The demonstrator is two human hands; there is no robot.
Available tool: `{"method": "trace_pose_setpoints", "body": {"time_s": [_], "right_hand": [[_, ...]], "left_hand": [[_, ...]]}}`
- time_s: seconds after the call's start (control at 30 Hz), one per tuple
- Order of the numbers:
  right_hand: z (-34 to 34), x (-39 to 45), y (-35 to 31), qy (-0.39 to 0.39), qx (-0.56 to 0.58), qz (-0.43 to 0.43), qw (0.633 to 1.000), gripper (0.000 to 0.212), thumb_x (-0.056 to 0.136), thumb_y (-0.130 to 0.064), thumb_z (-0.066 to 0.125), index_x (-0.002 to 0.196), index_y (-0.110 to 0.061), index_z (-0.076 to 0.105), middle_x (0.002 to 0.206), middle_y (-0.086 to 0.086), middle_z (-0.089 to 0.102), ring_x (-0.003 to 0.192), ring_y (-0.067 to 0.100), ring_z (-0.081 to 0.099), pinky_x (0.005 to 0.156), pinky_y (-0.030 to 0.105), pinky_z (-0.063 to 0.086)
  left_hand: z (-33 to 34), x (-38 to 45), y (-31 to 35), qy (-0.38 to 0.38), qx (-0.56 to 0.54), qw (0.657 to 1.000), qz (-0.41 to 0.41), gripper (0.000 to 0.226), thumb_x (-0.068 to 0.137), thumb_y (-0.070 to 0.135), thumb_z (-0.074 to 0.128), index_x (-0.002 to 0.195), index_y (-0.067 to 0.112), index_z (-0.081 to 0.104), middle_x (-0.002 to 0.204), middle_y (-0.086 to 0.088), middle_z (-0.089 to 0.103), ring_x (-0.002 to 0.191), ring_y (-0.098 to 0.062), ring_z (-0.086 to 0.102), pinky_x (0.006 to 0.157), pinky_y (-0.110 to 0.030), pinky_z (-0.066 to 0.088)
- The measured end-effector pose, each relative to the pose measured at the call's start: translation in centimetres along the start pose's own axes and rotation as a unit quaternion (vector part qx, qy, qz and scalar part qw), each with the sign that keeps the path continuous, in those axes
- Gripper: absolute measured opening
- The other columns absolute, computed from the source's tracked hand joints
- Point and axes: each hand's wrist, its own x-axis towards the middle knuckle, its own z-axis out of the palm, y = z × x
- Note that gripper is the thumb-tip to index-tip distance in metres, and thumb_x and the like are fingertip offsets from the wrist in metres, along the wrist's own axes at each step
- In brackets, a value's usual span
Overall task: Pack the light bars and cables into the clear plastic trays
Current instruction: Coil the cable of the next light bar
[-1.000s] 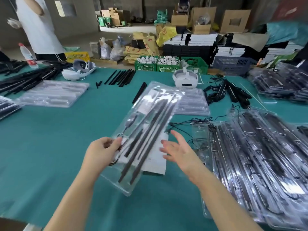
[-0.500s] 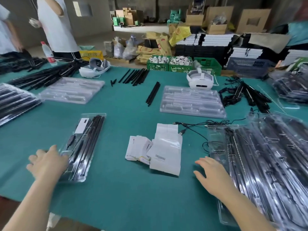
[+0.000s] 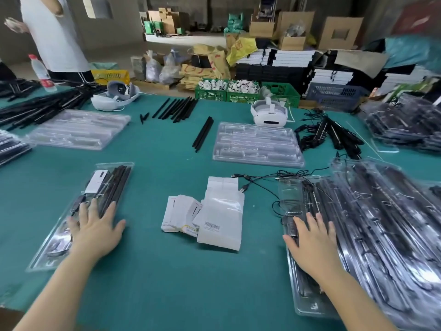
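- Packed tray (image 3: 112, 180) of light bars is lying at the left of the green desk (image 3: 167, 271), with the left hand (image 3: 95, 231) pressing flat on it, fingers straight.
- Paper packets (image 3: 220, 217) are sitting mid-desk, an empty tray stack (image 3: 256, 145) behind.
- Right hand (image 3: 312, 242) is resting flat, fingers spread, grasping nothing, on the filled tray pile (image 3: 372, 223).

Packed tray (image 3: 78, 211) left of packets (image 3: 219, 220)
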Motion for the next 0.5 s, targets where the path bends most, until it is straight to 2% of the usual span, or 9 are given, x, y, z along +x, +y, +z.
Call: {"method": "trace_pose_setpoints", "body": {"time_s": [0.07,0.1,0.13,0.17,0.23,0.3,0.37,0.43,0.5], "right_hand": [[-0.3,0.0,0.0,-0.004,0.022,-0.004,1.0,0.066,0.1,-0.061,0.029,0.157,-0.027,0.024,0.167,0.008,0.015,0.155,0.027,0.002,0.123,0.05,-0.001],[-0.6,0.0,0.0,-0.003,0.033,-0.009,0.999,0.065,0.101,-0.059,0.03,0.156,-0.026,0.024,0.166,0.007,0.017,0.155,0.027,0.004,0.123,0.049,0.0],[-1.0,0.0,0.0,0.003,0.051,-0.016,0.999,0.063,0.102,-0.056,0.034,0.156,-0.024,0.026,0.165,0.007,0.02,0.154,0.026,0.007,0.124,0.048,0.003],[-1.7,0.0,0.1,0.016,0.076,-0.024,0.997,0.061,0.102,-0.052,0.038,0.155,-0.022,0.029,0.164,0.007,0.025,0.154,0.025,0.01,0.125,0.046,0.007],[-3.5,0.1,0.7,0.074,0.115,-0.045,0.99,0.055,0.101,-0.045,0.046,0.149,-0.019,0.041,0.157,0.005,0.04,0.152,0.025,0.017,0.125,0.044,0.014],[-5.8,0.4,2.2,0.151,0.073,-0.044,0.985,0.049,0.099,-0.046,0.05,0.142,-0.023,0.052,0.15,0.002,0.05,0.151,0.027,0.021,0.125,0.047,0.009],[-8.2,0.8,4.8,0.18,-0.01,0.003,0.984,0.056,0.094,-0.058,0.049,0.142,-0.03,0.05,0.154,0.004,0.044,0.152,0.033,0.015,0.121,0.055,-0.001],[-10.1,1.3,7.9,0.116,-0.076,0.066,0.988,0.073,0.088,-0.074,0.041,0.149,-0.033,0.039,0.163,0.008,0.026,0.153,0.038,0.003,0.116,0.062,-0.006],[-10.8,1.5,10.8,0.032,-0.079,0.112,0.99,0.086,0.085,-0.083,0.032,0.154,-0.033,0.029,0.167,0.009,0.01,0.153,0.039,-0.005,0.116,0.066,-0.004]], "left_hand": [[-0.7,-1.9,4.0,0.134,-0.13,0.979,0.08,0.054,0.096,0.033,0.061,0.143,0.008,0.052,0.153,-0.024,0.037,0.143,-0.042,0.028,0.118,-0.055,0.021],[-1.1,-3.3,6.8,0.171,-0.203,0.957,0.117,0.042,0.094,0.023,0.064,0.132,0.004,0.061,0.142,-0.02,0.05,0.133,-0.04,0.041,0.112,-0.052,0.034],[-1.5,-5.0,9.8,0.167,-0.27,0.937,0.143,0.031,0.094,0.019,0.064,0.123,0.008,0.066,0.131,-0.011,0.059,0.121,-0.032,0.054,0.104,-0.047,0.044],[-2.0,-6.7,13.0,0.131,-0.326,0.921,0.167,0.024,0.096,0.019,0.061,0.117,0.015,0.068,0.12,0.002,0.064,0.107,-0.019,0.062,0.095,-0.04,0.05],[-2.1,-10.4,19.0,0.018,-0.399,0.891,0.217,0.02,0.099,0.024,0.056,0.115,0.026,0.068,0.105,0.017,0.066,0.089,0.002,0.061,0.085,-0.031,0.054],[-1.5,-13.6,24.2,-0.064,-0.412,0.859,0.297,0.028,0.099,0.027,0.055,0.126,0.026,0.064,0.115,0.016,0.064,0.097,0.005,0.058,0.092,-0.029,0.051],[-0.5,-16.0,28.4,-0.107,-0.352,0.848,0.381,0.042,0.1,0.034,0.053,0.141,0.026,0.052,0.138,0.006,0.054,0.125,-0.005,0.048,0.11,-0.031,0.04],[0.5,-17.8,31.0,-0.142,-0.283,0.851,0.419,0.054,0.1,0.041,0.051,0.151,0.027,0.039,0.154,-0.001,0.038,0.143,-0.017,0.03,0.12,-0.035,0.027],[1.4,-18.8,32.7,-0.164,-0.234,0.851,0.442,0.058,0.101,0.043,0.05,0.154,0.027,0.033,0.16,-0.004,0.027,0.148,-0.022,0.016,0.121,-0.042,0.023]]}}
